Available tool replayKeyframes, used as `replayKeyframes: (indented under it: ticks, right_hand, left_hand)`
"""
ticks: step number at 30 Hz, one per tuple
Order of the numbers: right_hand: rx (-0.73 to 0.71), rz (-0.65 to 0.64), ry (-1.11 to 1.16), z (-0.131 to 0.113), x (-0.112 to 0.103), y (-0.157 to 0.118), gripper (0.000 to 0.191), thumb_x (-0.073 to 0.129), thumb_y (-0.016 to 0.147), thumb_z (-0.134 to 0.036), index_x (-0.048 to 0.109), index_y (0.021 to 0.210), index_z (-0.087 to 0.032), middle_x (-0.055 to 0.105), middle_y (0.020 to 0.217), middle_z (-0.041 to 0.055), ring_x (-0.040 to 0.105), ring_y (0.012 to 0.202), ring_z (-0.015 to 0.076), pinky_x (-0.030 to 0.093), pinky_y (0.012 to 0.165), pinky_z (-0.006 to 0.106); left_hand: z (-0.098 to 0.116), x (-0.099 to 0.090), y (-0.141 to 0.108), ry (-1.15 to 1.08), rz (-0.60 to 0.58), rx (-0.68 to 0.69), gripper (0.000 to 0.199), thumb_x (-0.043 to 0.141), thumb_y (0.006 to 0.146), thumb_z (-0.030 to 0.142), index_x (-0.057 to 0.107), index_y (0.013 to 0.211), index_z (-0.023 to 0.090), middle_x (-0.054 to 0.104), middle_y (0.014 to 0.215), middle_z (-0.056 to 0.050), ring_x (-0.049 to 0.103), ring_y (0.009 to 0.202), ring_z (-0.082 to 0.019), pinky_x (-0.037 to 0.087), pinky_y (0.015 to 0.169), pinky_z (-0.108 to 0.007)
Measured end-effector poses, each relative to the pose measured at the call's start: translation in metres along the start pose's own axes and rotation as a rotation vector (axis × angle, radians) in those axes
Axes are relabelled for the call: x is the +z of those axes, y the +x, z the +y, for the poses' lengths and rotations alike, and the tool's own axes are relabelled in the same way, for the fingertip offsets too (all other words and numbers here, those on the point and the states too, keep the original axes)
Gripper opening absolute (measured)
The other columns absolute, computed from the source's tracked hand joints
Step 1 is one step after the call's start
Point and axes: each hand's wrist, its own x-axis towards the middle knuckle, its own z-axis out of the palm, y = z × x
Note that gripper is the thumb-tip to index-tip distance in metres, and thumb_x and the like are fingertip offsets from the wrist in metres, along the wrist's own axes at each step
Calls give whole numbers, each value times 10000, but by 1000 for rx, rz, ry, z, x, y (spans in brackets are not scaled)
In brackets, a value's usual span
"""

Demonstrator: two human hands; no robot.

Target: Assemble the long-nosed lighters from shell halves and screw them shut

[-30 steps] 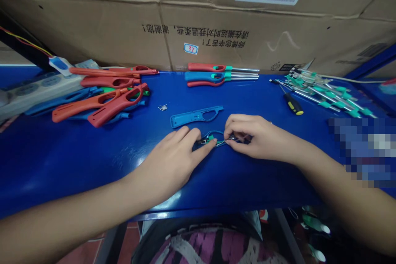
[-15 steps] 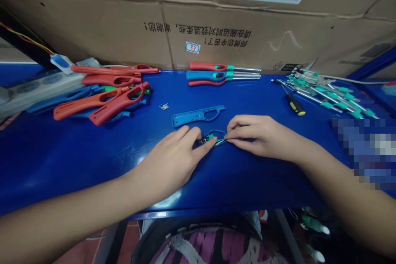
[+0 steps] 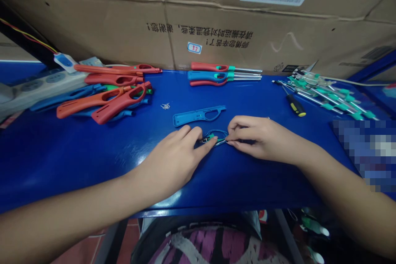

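Observation:
My left hand [image 3: 176,152] is closed over the handle end of a blue lighter shell [image 3: 220,132], its index finger pressing on the green and wire parts [image 3: 212,137] inside. The fingers of my right hand [image 3: 260,137] are pinched together at the shell's right end; what lies between their tips is too small to make out. Just behind my hands lies another blue shell half [image 3: 198,116], hollow side up. Small metal pins [image 3: 165,106] rest to its left.
Red, orange and blue shells [image 3: 105,101] lie piled at the left beside a power strip [image 3: 34,86]. Lighters with metal tubes [image 3: 213,75] lie at the back, near a cardboard box [image 3: 117,29]. At the right are a screwdriver [image 3: 295,105] and green-and-metal lighter parts [image 3: 331,95].
The whole view has shifted slightly. Both hands keep nearly the same grip and place on the blue shell.

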Motion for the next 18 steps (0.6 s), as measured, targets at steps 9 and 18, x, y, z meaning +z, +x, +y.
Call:
replayKeyframes:
  ticks: [9,18]
  right_hand:
    - [12,-51,-14,-1,-4,0,169,566,963,-231,724,1013,-195,663,1069,59,651,892,153,497,774,270]
    - [1,45,-53,-1,-11,-1,226,621,934,-326,724,1092,-203,685,1099,70,674,897,172,519,763,290]
  left_hand:
    - [-5,-1,4,-56,13,8,463,448,1005,164,528,1457,227,567,1090,-121,551,958,-257,549,816,-415]
    - [-16,4,8,-70,31,42,481,428,1021,172,473,1492,262,554,1164,-122,536,1001,-258,533,869,-433]
